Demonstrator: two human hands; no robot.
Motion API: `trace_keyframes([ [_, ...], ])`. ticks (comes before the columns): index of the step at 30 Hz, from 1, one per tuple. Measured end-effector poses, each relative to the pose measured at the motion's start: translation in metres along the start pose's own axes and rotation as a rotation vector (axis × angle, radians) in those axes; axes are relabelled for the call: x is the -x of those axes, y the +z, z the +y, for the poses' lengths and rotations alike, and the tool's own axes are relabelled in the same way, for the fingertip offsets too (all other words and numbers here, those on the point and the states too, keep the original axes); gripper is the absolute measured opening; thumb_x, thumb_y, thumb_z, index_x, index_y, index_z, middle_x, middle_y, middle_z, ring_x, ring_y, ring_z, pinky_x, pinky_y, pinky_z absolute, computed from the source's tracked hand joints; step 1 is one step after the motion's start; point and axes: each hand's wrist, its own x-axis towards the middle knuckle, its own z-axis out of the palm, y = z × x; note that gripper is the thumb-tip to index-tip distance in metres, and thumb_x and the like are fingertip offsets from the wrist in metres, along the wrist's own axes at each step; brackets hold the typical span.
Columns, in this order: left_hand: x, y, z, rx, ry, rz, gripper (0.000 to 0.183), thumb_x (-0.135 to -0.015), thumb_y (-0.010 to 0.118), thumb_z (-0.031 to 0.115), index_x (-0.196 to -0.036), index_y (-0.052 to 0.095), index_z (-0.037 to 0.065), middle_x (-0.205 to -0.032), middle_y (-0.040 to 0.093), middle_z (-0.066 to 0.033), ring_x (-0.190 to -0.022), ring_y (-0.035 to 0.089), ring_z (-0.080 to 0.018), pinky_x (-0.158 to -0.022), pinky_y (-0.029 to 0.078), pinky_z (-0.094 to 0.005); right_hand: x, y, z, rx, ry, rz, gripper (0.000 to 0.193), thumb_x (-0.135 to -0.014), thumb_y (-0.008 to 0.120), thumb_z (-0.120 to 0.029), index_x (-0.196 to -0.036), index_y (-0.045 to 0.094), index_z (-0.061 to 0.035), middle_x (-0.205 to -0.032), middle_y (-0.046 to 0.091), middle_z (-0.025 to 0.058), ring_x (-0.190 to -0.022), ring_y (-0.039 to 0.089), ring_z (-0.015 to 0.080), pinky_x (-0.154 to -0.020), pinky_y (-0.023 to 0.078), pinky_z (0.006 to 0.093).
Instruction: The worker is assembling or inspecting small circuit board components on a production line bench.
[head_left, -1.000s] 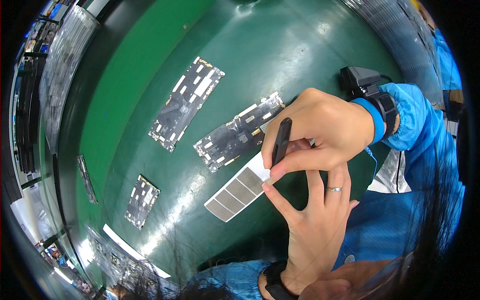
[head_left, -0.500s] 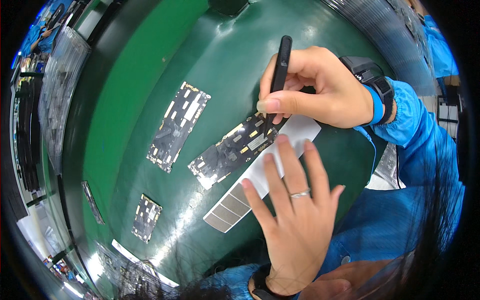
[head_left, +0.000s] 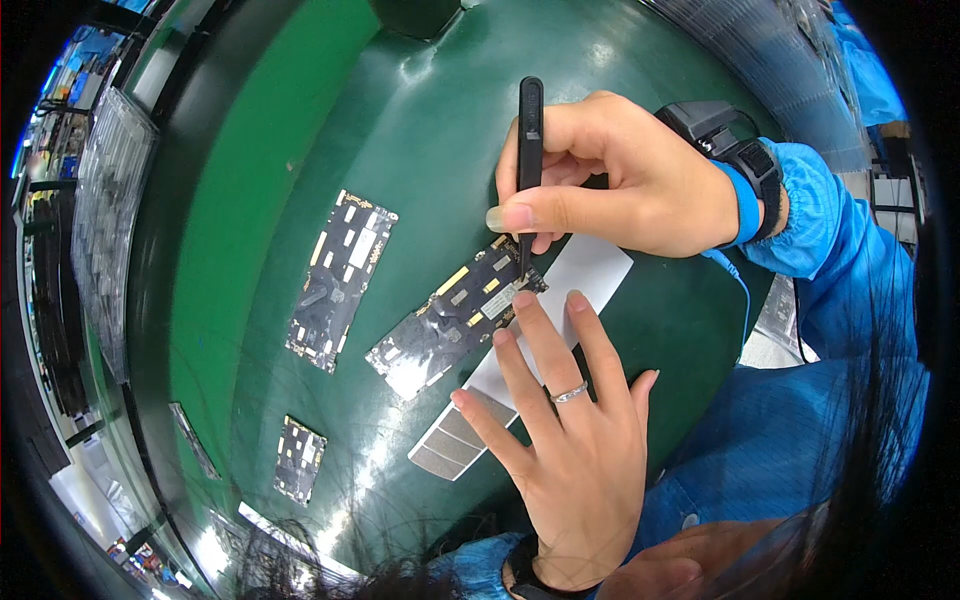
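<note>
My right hand (head_left: 630,185) is closed around black tweezers (head_left: 531,150), held nearly upright. Their tips meet the upper right end of a black circuit board (head_left: 450,318) that lies slanted on the green table. My left hand (head_left: 582,450) is spread palm down, nothing gripped, with its fingertips at the board's lower edge. Beneath those fingers lies a white backing strip (head_left: 595,275), with grey rectangular stickers (head_left: 450,447) at its lower left end. The board partly lies along the strip's edge. The tweezers' very tips are too small to make out clearly.
Another long circuit board (head_left: 340,285) lies to the left, with a smaller board (head_left: 300,460) below it and a thin dark strip (head_left: 195,440) further left. Clear plastic trays stand at the left (head_left: 112,230) and the upper right (head_left: 765,75). A blue cord (head_left: 746,300) hangs from my right wrist.
The tweezers have turned more upright, their tips staying at the board's upper right end. My left hand has shifted a little to the left along the strip. The whole view has shifted slightly.
</note>
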Motion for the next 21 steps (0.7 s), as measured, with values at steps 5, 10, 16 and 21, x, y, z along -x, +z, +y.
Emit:
trace_keyframes([
  [5,0.001,0.001,0.003,0.028,0.004,0.004,0.093,-0.077,0.079,0.067,-0.151,0.055,0.016,-0.16,0.047,-0.0175,-0.138,0.055,-0.0331,-0.115,0.037,-0.0708,-0.01,0.008,-0.024,0.068,-0.008,0.018,0.016,-0.102,0.07,-0.011,-0.102,0.067,0.0042,-0.091,0.071,0.0071,-0.08,0.07,0.0114,-0.074,0.058,0.026],
  [10,0.001,-0.001,-0.001,0.06,0.021,-0.06,0.094,-0.086,0.076,0.058,-0.159,0.044,0.009,-0.165,0.032,-0.0253,-0.145,0.042,-0.0433,-0.111,0.04,-0.0719,0.0,0.003,0.003,0.074,-0.025,0.026,0.014,-0.102,0.07,-0.01,-0.1,0.066,0.0038,-0.09,0.071,0.0076,-0.079,0.07,0.0119,-0.075,0.058,0.0262],
  [16,0.001,-0.003,0.002,0.061,0.033,-0.068,0.093,-0.087,0.074,0.059,-0.159,0.043,0.009,-0.165,0.032,-0.0257,-0.143,0.042,-0.0441,-0.111,0.039,-0.0728,0.004,0.0,0.001,0.182,-0.053,0.026,0.012,-0.101,0.071,-0.008,-0.1,0.066,0.003,-0.085,0.073,0.0086,-0.077,0.071,0.0124,-0.073,0.059,0.0263],
  [21,-0.003,-0.004,-0.003,0.04,0.014,-0.042,0.091,-0.088,0.072,0.062,-0.157,0.047,0.009,-0.164,0.035,-0.0238,-0.14,0.044,-0.0425,-0.11,0.041,-0.0698,-0.003,0.003,0.001,0.191,-0.051,0.016,0.013,-0.1,0.072,-0.009,-0.099,0.066,0.0029,-0.087,0.074,0.0092,-0.077,0.072,0.0132,-0.073,0.059,0.0261],
])
